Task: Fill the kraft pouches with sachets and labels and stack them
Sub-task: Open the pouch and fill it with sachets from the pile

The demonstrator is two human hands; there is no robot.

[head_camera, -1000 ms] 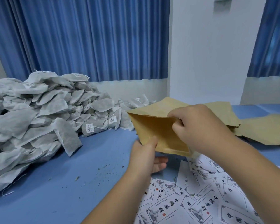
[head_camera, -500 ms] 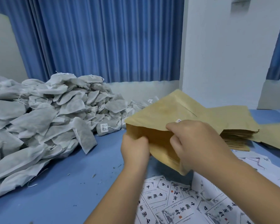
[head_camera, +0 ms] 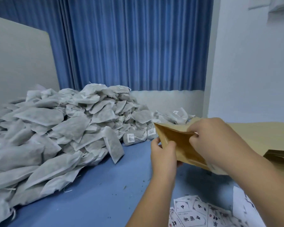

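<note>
I hold one pouch (head_camera: pixel 179 143) up off the table (head_camera: pixel 97 185), between my two hands, just right of the middle of my view. My left hand (head_camera: pixel 164 154) grips the near lip of its mouth, thumb on the inner face and fingers curled behind. My right hand (head_camera: pixel 215 138) pinches the far lip from above, fingers bent tight round the paper edge. The two lips stand apart, so the mouth gapes to the left and I see the darker brown inside. I cannot tell whether anything lies in it.

The sachets (head_camera: pixel 56 128) lie in a big grey heap on the left half of the table, reaching back to the curtain (head_camera: pixel 129 43). A few at the heap's right end bear small white barcode tags, and these sit just beside the pouch's mouth.

The labels (head_camera: pixel 195 213) lie loose on the table below my forearms, white slips with black characters, overlapping one another.

More pouches (head_camera: pixel 279 159) lie in a stack at the right edge, partly hidden by my right arm, with flat kraft paper spread behind it. A pale wall (head_camera: pixel 252 63) rises beyond.
</note>
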